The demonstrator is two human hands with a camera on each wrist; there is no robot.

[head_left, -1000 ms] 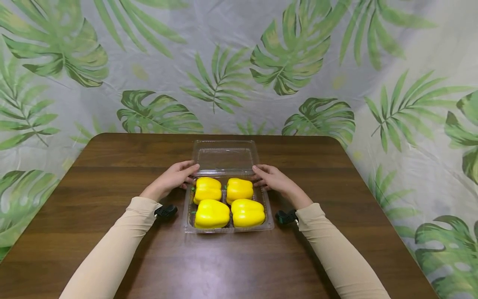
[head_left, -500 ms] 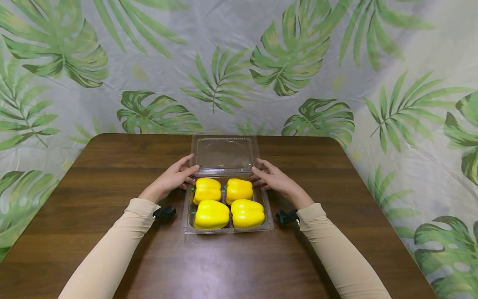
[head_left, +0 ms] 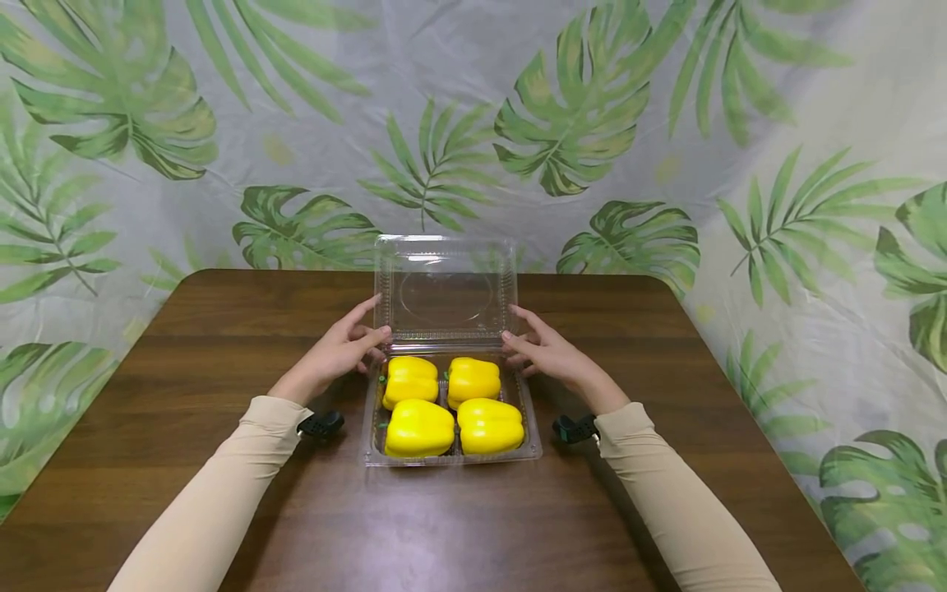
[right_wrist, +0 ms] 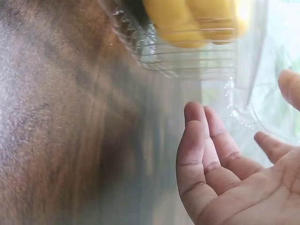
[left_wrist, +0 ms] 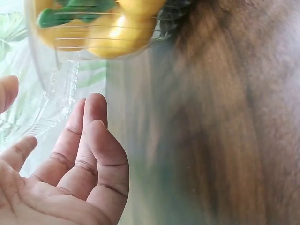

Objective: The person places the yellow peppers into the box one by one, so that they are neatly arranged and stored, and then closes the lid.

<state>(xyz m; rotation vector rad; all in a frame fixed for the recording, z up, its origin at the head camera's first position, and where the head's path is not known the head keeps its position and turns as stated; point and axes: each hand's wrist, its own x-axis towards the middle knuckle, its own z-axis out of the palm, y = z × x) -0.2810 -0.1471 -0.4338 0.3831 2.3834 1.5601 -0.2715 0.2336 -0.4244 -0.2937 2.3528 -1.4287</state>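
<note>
A clear plastic clamshell container [head_left: 376, 444] holds several yellow bell peppers [head_left: 420, 427], set in two rows, with green stems toward the left. Its hinged lid [head_left: 447, 298] stands tilted up at the back. My left hand [head_left: 336, 352] is at the left hinge corner, index fingertip at the lid's side edge and thumb by the hinge. Mirroring it, my right hand [head_left: 551, 355] is at the right hinge corner with its index fingertip at the lid. Both wrist views show the left fingers [left_wrist: 96, 136] and right fingers [right_wrist: 190, 150] extended or loosely bent, thumbs apart.
The container rests on a dark wooden table [head_left: 459, 526]. Behind the table hangs a pale cloth [head_left: 459, 123] printed with green leaves. Black wrist devices [head_left: 321, 423] sit at both sleeve cuffs.
The lid has swung upward from lying back near the table to a raised tilt, its far edge now above the table's back edge. Both index fingers rose with it; container and peppers stayed put.
</note>
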